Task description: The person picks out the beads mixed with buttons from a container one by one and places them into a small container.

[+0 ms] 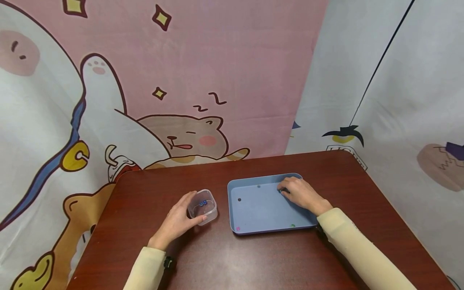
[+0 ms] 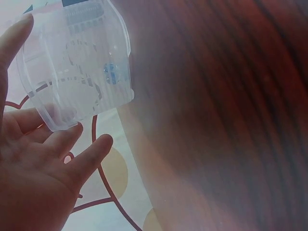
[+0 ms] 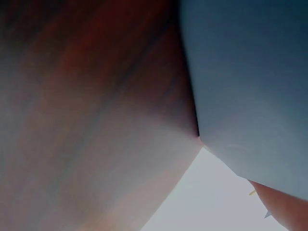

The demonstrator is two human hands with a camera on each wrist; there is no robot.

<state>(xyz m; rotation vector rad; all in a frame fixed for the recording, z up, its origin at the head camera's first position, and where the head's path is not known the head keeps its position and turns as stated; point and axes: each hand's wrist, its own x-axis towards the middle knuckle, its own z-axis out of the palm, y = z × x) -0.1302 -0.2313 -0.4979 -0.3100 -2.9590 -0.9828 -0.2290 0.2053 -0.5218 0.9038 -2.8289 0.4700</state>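
My left hand (image 1: 176,220) holds a small clear plastic box (image 1: 210,212) on the table, thumb at the near side and fingers at the far side. Inside the box lie small blue beads (image 1: 203,203) and what looks like a thin pale string. In the left wrist view the box (image 2: 72,91) appears between thumb and fingers. Over the right part of a blue tray (image 1: 261,209), my right hand (image 1: 300,194) pinches a small dark bead (image 1: 280,191) between its fingertips. Only the tray's outside (image 3: 245,86) and a bit of skin show in the right wrist view.
Scattered in the tray are a dark bead (image 1: 239,199), a pink one (image 1: 238,228), a green one (image 1: 293,225) and a greenish one (image 1: 259,186). The brown table (image 1: 203,253) meets a cartoon-printed cloth (image 1: 235,72) behind it.
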